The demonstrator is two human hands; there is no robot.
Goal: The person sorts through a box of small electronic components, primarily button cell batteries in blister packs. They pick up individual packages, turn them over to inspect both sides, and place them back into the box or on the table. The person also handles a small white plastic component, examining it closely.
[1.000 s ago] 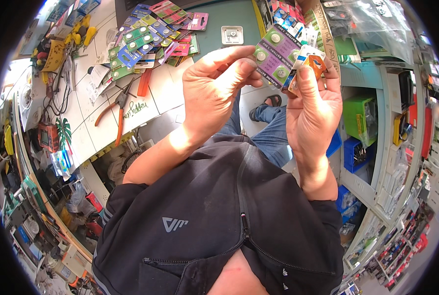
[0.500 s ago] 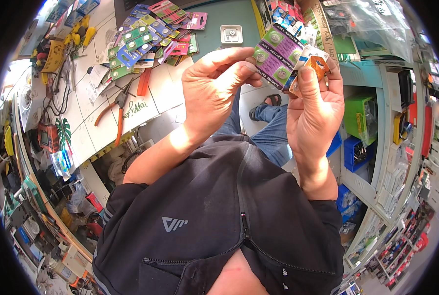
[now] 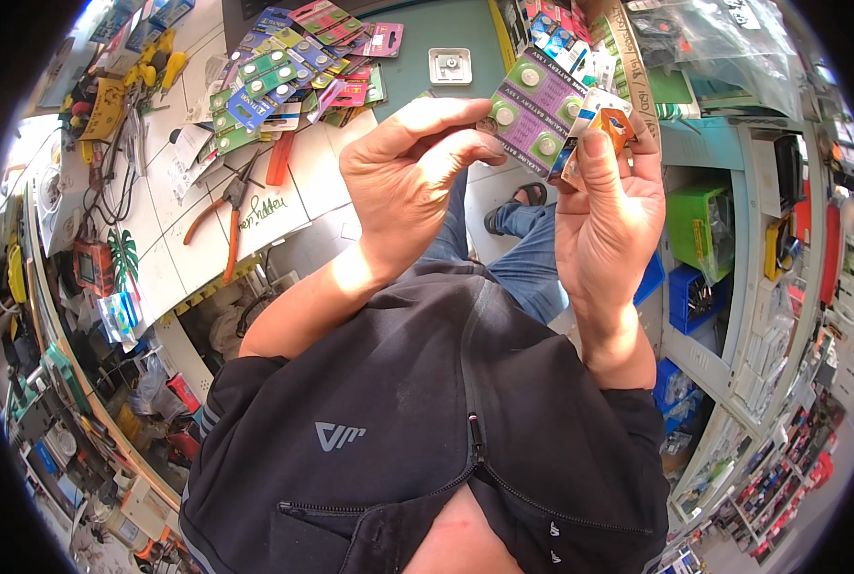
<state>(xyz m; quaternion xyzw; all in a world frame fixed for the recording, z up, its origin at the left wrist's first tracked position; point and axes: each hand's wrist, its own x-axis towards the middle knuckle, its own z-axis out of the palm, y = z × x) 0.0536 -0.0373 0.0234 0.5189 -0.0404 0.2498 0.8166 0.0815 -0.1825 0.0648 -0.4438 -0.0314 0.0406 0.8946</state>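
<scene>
My right hand [image 3: 607,220] is closed around a bundle of battery packs, its thumb pressing on an orange and white pack [image 3: 615,126]. From this bundle a purple and green button-cell card [image 3: 540,110] sticks out to the left, with several round silver cells on it. At the card's left edge is my left hand [image 3: 403,177], its index finger and thumb curled toward each other. A small roundish greyish thing shows between those fingertips, too small to name. The right hand's other fingers are partly hidden behind the packs.
A heap of coloured button-cell cards [image 3: 274,81] lies on the white tiled bench [image 3: 321,177]. Orange-handled pliers [image 3: 231,206] lie nearer. A small square white tray [image 3: 450,66] holds a tiny round part. Green [image 3: 697,225] and blue bins [image 3: 697,301] stand at the right.
My left hand has shifted slightly left, its thumb drawing back from the card. The card has tilted a little; the right hand still grips the bundle.
</scene>
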